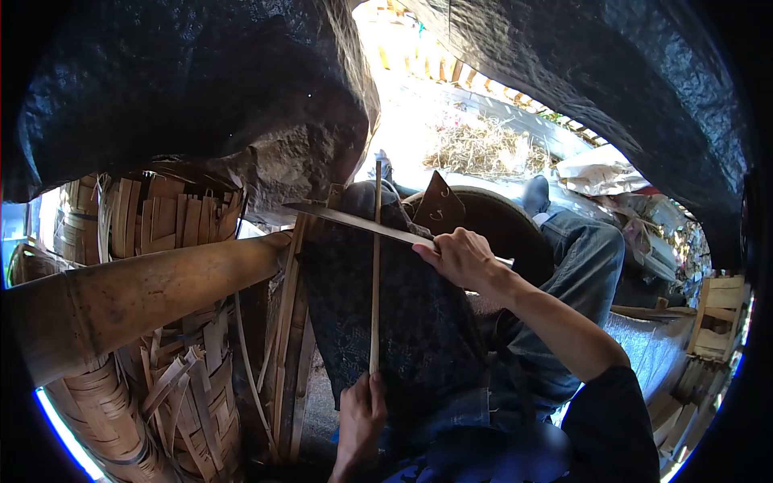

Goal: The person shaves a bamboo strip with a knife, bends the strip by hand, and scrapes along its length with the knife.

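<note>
My right hand (465, 256) is closed around the handle end of a long knife (354, 221), its blade pointing left. The blade crosses a thin bamboo strip (376, 274) near the strip's upper part; whether it cuts in I cannot tell. Low in the view, my left hand (361, 410) pinches the strip's near end, with the strip standing away from me. Beneath both lies a dark patterned cloth (411, 322) draped over my lap and leg. The knife's handle is mostly hidden in my fingers.
A thick bamboo pole (153, 294) juts in from the left. Woven bamboo baskets (109, 414) stand under and behind it. Dark sheeting (193, 80) hangs overhead. A round dark tub-like object (499, 229) sits beyond my lap, with straw (487, 145) on the ground farther out.
</note>
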The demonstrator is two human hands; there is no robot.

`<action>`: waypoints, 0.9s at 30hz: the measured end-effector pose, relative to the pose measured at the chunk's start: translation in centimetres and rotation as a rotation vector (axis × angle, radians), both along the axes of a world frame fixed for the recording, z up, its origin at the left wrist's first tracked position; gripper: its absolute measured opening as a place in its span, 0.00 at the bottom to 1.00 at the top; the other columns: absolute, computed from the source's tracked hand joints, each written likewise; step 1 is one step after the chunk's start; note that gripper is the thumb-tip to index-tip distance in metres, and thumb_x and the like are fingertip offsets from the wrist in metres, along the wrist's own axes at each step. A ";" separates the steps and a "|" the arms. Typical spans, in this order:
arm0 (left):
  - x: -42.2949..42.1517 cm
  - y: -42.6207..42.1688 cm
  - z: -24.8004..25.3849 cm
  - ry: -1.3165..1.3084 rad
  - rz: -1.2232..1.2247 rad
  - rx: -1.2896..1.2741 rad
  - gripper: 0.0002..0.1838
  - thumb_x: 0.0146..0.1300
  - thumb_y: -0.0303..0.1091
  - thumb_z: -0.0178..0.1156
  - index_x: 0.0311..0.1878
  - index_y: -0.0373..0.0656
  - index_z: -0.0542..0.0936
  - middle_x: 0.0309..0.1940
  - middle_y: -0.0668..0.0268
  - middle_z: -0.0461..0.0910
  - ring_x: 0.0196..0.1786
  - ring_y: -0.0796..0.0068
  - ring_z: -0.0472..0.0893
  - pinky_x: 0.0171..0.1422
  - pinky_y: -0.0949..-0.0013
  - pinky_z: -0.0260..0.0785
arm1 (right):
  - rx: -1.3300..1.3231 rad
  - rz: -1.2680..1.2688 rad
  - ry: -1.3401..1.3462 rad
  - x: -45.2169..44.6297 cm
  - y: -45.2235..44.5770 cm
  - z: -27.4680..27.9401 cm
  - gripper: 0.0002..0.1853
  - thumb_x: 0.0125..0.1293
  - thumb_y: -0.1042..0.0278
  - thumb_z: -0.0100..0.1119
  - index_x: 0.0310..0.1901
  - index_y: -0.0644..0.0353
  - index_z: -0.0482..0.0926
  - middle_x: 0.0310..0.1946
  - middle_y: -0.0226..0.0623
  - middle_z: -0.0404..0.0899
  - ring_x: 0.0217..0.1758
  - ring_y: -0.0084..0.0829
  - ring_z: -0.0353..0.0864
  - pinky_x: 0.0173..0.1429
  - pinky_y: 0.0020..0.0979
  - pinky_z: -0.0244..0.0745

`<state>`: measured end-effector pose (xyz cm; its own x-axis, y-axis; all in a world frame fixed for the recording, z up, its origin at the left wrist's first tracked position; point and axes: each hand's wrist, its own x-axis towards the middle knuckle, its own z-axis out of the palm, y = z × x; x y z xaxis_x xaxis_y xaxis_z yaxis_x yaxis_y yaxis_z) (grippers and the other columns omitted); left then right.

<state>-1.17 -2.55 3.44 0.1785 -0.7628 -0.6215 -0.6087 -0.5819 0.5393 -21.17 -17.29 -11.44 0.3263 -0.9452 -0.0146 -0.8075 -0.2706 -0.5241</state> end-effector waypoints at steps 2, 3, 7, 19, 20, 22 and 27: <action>0.1 0.0 0.1 0.048 0.037 0.056 0.19 0.70 0.37 0.45 0.25 0.34 0.69 0.12 0.51 0.68 0.15 0.52 0.67 0.22 0.56 0.55 | -0.013 0.009 0.015 0.5 -0.2 -0.8 0.33 0.65 0.39 0.48 0.10 0.58 0.67 0.08 0.41 0.70 0.17 0.41 0.77 0.22 0.38 0.73; 0.1 0.1 0.2 0.049 0.040 0.059 0.19 0.70 0.37 0.45 0.25 0.34 0.69 0.12 0.51 0.68 0.15 0.52 0.67 0.22 0.56 0.55 | -0.025 0.013 0.029 0.7 -0.2 -1.5 0.34 0.65 0.39 0.47 0.10 0.58 0.67 0.08 0.41 0.70 0.16 0.41 0.77 0.21 0.38 0.73; -0.3 -0.1 1.2 0.029 0.049 0.102 0.19 0.70 0.37 0.45 0.25 0.34 0.69 0.13 0.52 0.69 0.14 0.55 0.68 0.22 0.58 0.56 | -0.256 0.153 0.059 0.6 0.4 -3.2 0.18 0.63 0.52 0.59 0.28 0.60 0.72 0.16 0.31 0.59 0.16 0.30 0.60 0.16 0.33 0.63; 0.8 2.1 0.1 0.115 0.108 0.105 0.20 0.71 0.38 0.44 0.24 0.36 0.68 0.12 0.62 0.67 0.13 0.71 0.67 0.20 0.66 0.56 | -0.027 0.049 0.010 1.6 -1.3 0.3 0.28 0.63 0.43 0.53 0.16 0.58 0.68 0.08 0.40 0.67 0.14 0.41 0.73 0.18 0.39 0.70; 1.2 2.3 -0.3 0.248 0.197 0.167 0.21 0.72 0.39 0.43 0.23 0.37 0.68 0.12 0.67 0.66 0.14 0.77 0.66 0.19 0.68 0.55 | 0.030 0.068 0.003 1.2 -1.2 0.5 0.29 0.64 0.41 0.51 0.16 0.58 0.69 0.07 0.41 0.67 0.14 0.41 0.74 0.19 0.39 0.70; 1.5 1.0 0.0 0.316 0.248 0.218 0.22 0.72 0.40 0.43 0.23 0.37 0.68 0.12 0.70 0.65 0.16 0.81 0.65 0.20 0.70 0.54 | 0.087 0.082 -0.016 1.0 -0.7 1.6 0.30 0.64 0.40 0.50 0.15 0.59 0.69 0.07 0.42 0.67 0.15 0.42 0.75 0.20 0.40 0.70; 0.6 0.7 0.6 0.297 0.221 0.191 0.23 0.73 0.41 0.41 0.22 0.38 0.68 0.12 0.74 0.61 0.18 0.87 0.62 0.20 0.74 0.51 | 0.111 -0.044 0.141 -0.1 0.7 1.8 0.38 0.66 0.34 0.38 0.18 0.61 0.81 0.15 0.44 0.77 0.22 0.41 0.82 0.31 0.39 0.78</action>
<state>-0.53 -1.81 4.03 0.1164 -0.5920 -0.7975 -0.2920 -0.7878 0.5423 -21.23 -16.57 -9.65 0.2719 -0.9485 -0.1627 -0.8849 -0.1800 -0.4296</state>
